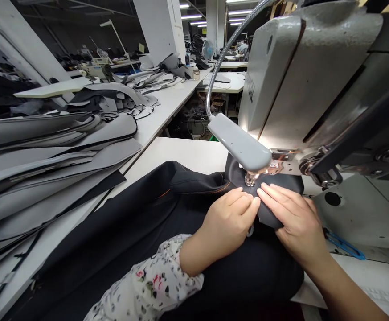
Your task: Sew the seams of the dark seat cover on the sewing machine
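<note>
Black fabric [141, 223] with orange stitching spreads over the table and runs under the presser foot [249, 179] of a grey sewing machine [291, 80]. Just in front of the foot, my left hand [229, 218] is closed, its fingers pinching the fabric edge along a seam. My right hand [291, 214] lies flat on the fabric to the right of the foot, fingers stretched out and side by side. A grey lamp [241, 142] on a bendable metal neck hangs over the needle area and lights it. The needle tip is too small to make out.
Grey cut panels with black edges [57, 165] are stacked on the table at left. A blue thread snipper [344, 244] lies by the machine base at right. Farther back are more panels, a small jar [196, 72] and a fan [208, 50].
</note>
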`<state>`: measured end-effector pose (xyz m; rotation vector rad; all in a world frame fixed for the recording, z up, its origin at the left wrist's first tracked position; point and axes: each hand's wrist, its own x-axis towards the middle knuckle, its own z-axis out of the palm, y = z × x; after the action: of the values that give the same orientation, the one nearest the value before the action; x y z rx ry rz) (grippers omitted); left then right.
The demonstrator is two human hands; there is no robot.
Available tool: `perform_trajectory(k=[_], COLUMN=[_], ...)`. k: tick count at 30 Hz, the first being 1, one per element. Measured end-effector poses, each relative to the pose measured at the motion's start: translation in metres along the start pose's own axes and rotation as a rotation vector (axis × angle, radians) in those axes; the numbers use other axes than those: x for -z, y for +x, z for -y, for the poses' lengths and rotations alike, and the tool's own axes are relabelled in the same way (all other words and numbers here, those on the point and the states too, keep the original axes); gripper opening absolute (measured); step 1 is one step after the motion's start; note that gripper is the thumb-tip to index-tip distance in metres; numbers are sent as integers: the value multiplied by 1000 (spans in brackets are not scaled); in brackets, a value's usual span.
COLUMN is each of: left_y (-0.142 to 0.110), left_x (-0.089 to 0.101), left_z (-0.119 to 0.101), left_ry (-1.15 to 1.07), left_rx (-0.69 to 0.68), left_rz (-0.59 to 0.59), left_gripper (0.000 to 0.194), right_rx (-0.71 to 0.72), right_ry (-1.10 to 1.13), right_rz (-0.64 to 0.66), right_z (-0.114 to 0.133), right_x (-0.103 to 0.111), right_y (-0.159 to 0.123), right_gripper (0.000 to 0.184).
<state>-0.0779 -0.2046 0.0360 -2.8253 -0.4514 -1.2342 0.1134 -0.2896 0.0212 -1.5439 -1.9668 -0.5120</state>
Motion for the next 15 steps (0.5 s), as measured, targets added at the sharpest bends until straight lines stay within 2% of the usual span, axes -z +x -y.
perform_trajectory(k=[7, 15], left_y=[9, 0], left_x=[-6, -16], left_z=[7, 10], left_ry=[-74, -256], left_rx=[58, 70], left_rz=[-35, -157], left_gripper=[21, 15], right_rx=[8, 22], right_ry=[106, 260], right_rz=[-52, -113], right_z=[-18, -29], right_x=[-16, -28], right_y=[10, 12], right_gripper=[60, 64])
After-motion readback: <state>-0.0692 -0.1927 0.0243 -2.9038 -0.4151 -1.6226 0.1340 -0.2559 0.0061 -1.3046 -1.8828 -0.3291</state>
